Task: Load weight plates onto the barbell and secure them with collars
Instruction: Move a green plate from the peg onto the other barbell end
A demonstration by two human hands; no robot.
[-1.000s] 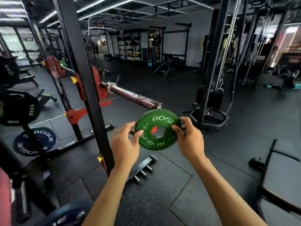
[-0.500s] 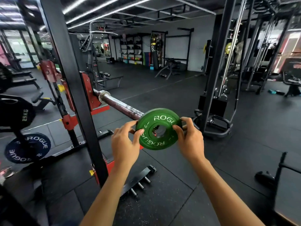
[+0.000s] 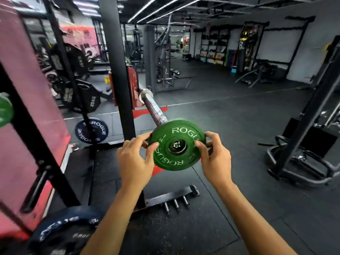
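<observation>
Both hands — left [image 3: 135,161], right [image 3: 215,159] — grip the green plate [image 3: 176,144] on the barbell sleeve [image 3: 153,109].

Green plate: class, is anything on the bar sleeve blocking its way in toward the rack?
Nothing visible. Both hands, left and right, hold the green plate at the bar's tip, which shows in its hole. The sleeve is bare up to its shoulder: no other plate, no collar.

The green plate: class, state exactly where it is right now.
In the head view, centre frame, the green plate sits on the end of the barbell sleeve, held between the left hand and right hand.
</observation>
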